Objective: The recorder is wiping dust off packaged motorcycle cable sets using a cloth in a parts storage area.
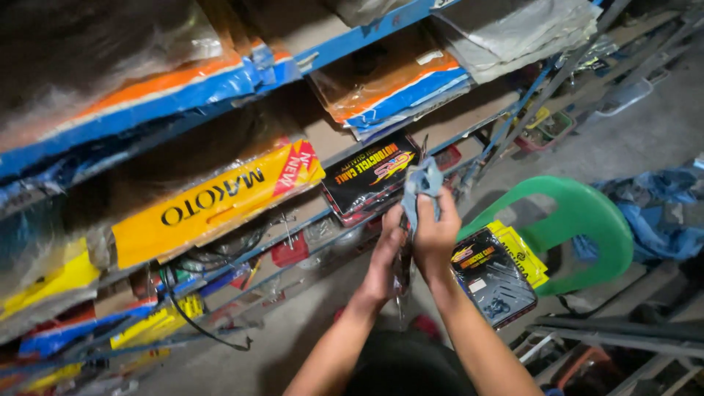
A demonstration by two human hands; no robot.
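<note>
Green chair (587, 220), blue shelf rail (367, 37), yellow packet (213, 202), grey cloth (422, 183)

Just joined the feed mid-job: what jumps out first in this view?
At centre, the left hand and right hand are pressed together around a grey-blue rag, held up before the shelves. To the left, a big yellow packet lies on the blue shelf rack. To the right, a green plastic chair holds black and yellow packets.
</note>
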